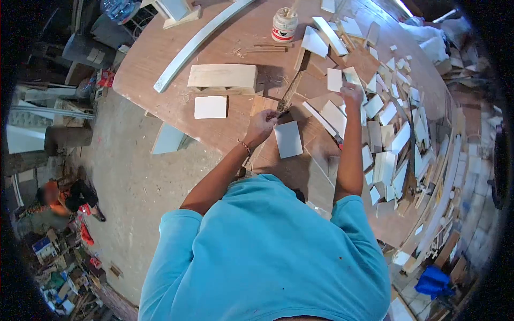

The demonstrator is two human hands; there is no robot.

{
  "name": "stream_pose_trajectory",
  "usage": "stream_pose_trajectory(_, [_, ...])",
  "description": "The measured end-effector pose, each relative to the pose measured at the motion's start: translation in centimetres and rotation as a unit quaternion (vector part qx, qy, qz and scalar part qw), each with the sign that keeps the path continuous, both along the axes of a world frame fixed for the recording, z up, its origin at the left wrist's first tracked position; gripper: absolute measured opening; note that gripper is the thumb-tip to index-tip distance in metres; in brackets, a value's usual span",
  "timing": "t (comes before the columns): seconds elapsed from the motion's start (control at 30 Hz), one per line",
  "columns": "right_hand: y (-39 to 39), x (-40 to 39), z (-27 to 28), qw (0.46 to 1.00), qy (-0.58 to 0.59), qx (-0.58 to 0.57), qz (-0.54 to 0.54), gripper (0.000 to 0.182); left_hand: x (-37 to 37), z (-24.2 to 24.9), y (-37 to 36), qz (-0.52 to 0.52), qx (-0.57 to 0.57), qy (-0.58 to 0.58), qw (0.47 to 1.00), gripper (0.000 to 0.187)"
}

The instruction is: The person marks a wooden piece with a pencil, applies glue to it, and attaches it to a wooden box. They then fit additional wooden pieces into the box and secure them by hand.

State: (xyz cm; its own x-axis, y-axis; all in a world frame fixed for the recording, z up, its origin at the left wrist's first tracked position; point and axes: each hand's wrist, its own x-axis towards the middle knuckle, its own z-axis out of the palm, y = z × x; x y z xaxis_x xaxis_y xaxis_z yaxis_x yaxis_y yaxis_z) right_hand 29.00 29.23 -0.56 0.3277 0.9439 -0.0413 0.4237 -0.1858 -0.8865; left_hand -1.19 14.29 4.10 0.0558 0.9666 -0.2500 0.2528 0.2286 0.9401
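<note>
My right hand (352, 93) is closed on a small white rectangular board (334, 79), held over the heap of offcuts. My left hand (261, 126), with a bracelet at the wrist, has its fingers pinched together beside a small dark piece (283, 115); what exactly they grip is too small to make out. Just below those fingers lies a white rectangular panel (288, 139). Farther left on the table, another white board (211, 107) lies flat in front of a pale wooden block (222, 78) with notches along its lower edge.
White and bare wood offcuts (385, 166) crowd the table's right side. A jar (285, 24) with a stick in it stands at the back, near a long curved strip (198, 45). Someone in orange (56, 198) sits on the floor at left, near piled scraps.
</note>
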Motion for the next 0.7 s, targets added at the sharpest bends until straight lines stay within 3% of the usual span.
stream_pose_trajectory(0.1, [-3.4, -4.9, 1.0, 0.98, 0.198, -0.032, -0.002, 0.03, -0.3, 0.0, 1.4, -0.031, 0.036, -0.022, 0.999, 0.024])
stream_pose_trajectory(0.13, [-5.5, -7.0, 2.8, 0.969, 0.245, -0.024, 0.017, 0.03, -0.5, 0.2, 1.8, -0.038, -0.008, -0.063, 0.997, 0.027])
stream_pose_trajectory(0.2, [-7.3, -9.6, 2.2, 0.954, 0.284, -0.042, 0.087, 0.016, -1.4, 0.3, 2.4, -0.048, -0.052, -0.099, 0.993, 0.031])
stream_pose_trajectory(0.3, [-11.8, -14.8, 6.2, 0.922, 0.361, -0.093, 0.103, 0.028, -3.2, -0.1, 2.9, -0.026, -0.056, -0.181, 0.982, 0.039])
stream_pose_trajectory(0.4, [-13.7, -17.0, 5.3, 0.932, 0.296, -0.13, 0.163, 0.023, -5.3, 1.5, 2.2, -0.004, -0.09, -0.245, 0.965, 0.034])
stream_pose_trajectory(0.43, [-14.2, -17.8, 5.6, 0.939, 0.276, -0.138, 0.154, 0.019, -5.8, 0.9, 2.0, 0.04, -0.101, -0.227, 0.968, 0.029])
stream_pose_trajectory(0.53, [-14.6, -19.6, 6.2, 0.95, 0.251, -0.109, 0.148, 0.018, -7.7, -0.4, 2.1, 0.035, -0.138, -0.285, 0.948, 0.024])
stream_pose_trajectory(0.6, [-14.9, -20.9, 7.0, 0.949, 0.272, -0.112, 0.111, 0.021, -8.2, -0.6, 2.0, 0.069, -0.156, -0.33, 0.929, 0.021])
stream_pose_trajectory(0.67, [-15.1, -22.2, 7.8, 0.923, 0.366, -0.1, 0.06, 0.024, -8.8, 0.0, 1.9, 0.106, -0.2, -0.381, 0.897, 0.019])
stream_pose_trajectory(0.7, [-15.2, -22.5, 6.9, 0.922, 0.36, -0.114, 0.08, 0.024, -9.1, -0.7, 1.9, 0.106, -0.198, -0.381, 0.897, 0.019])
